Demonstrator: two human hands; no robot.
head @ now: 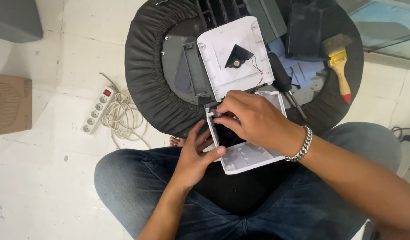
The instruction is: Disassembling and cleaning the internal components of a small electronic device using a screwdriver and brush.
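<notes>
The open white plastic box (247, 153) is held on the lap, at the near edge of the round black table (143, 75). Its left side is gripped by the left hand (196, 155), and the right hand (254, 120) is curled inside, fingers pinched on a small part.

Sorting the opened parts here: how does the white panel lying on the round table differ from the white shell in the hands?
The white panel lies flat and untouched; the white shell is held by the left hand and right hand. The panel carries a black triangular part with thin wires; the shell has a dark cavity. Both are white plastic.
</notes>
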